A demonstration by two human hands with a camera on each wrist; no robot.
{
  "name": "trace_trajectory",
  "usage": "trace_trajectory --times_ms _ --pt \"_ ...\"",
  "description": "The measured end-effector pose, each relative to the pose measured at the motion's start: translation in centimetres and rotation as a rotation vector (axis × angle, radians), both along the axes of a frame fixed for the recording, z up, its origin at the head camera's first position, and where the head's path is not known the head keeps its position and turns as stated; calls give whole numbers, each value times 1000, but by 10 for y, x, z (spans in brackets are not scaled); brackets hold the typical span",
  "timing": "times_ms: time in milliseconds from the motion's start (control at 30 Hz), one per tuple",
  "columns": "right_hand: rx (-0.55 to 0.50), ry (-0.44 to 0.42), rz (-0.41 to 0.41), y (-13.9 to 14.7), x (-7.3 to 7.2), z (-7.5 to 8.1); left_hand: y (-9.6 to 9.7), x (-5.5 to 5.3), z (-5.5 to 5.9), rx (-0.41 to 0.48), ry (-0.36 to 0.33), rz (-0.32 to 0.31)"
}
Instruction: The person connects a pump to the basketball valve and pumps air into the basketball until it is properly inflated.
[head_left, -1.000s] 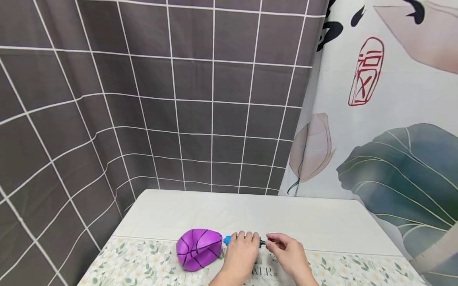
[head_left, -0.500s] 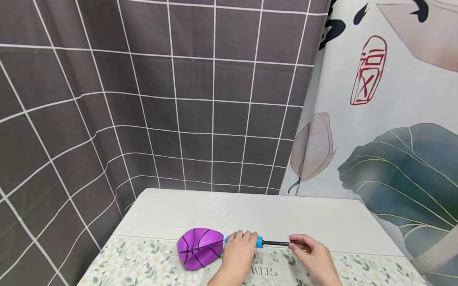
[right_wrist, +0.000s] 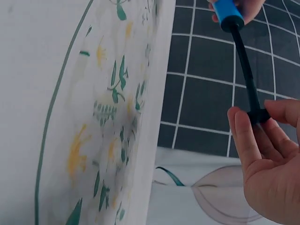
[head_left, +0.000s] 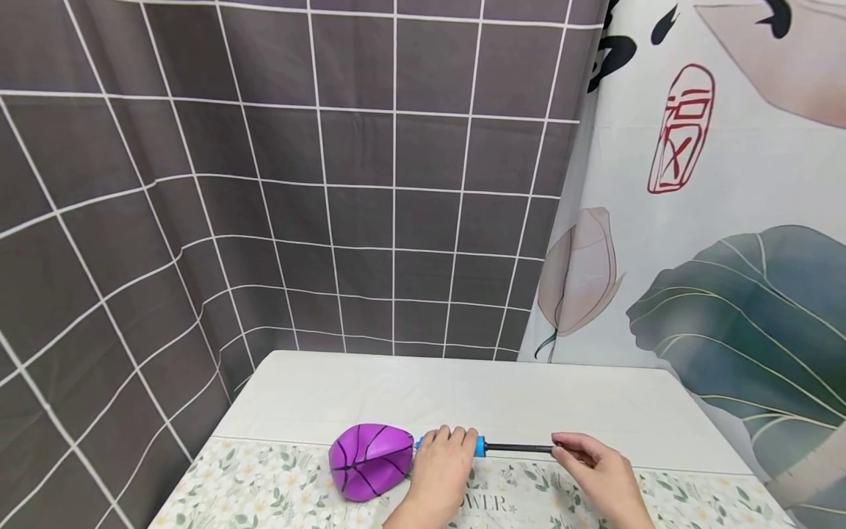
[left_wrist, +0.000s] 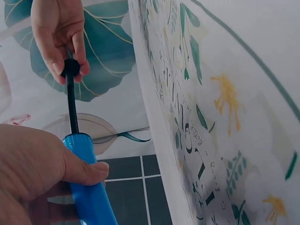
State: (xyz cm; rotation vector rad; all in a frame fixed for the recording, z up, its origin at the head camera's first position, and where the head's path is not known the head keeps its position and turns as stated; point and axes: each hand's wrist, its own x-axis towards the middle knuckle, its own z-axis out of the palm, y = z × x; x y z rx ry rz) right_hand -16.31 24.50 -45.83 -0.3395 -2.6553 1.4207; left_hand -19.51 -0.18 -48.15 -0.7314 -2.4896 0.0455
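Note:
A purple, partly deflated ball (head_left: 371,461) with black basketball lines lies on the table, dented on its near side. Right of it, my left hand (head_left: 441,470) grips the blue barrel of a small hand pump (left_wrist: 91,192); the pump's left end meets the ball's right side. My right hand (head_left: 598,474) pinches the black knob (right_wrist: 258,116) at the end of the pump's black rod (head_left: 518,447), which is drawn far out of the barrel. In the left wrist view, thumb and fingers wrap the barrel. Fingers hide the middle of the barrel in the head view.
The table has a plain white back part (head_left: 476,393) and a floral cloth (head_left: 264,477) with printed lettering in front. A dark grid-patterned curtain (head_left: 423,220) stands behind and to the left, and a white curtain with leaf prints (head_left: 740,323) to the right.
My right hand has moved to the right, pulling the pump's rod from nearly all the way in to far out. The left hand and the ball have stayed nearly in place.

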Motion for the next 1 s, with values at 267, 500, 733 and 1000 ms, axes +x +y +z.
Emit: trace_trajectory --times_ms 267,500,733,1000 --pt "-17 66 42 -27 -4 -3 2 2 0 -24 30 15" --pt "-12 169 58 -61 -10 -9 7 3 1 -13 50 30" --pt "-13 188 101 -77 -12 -13 5 5 4 -21 -21 10" --pt "-56 166 60 -62 -5 -8 -5 4 10 48 -111 -39"
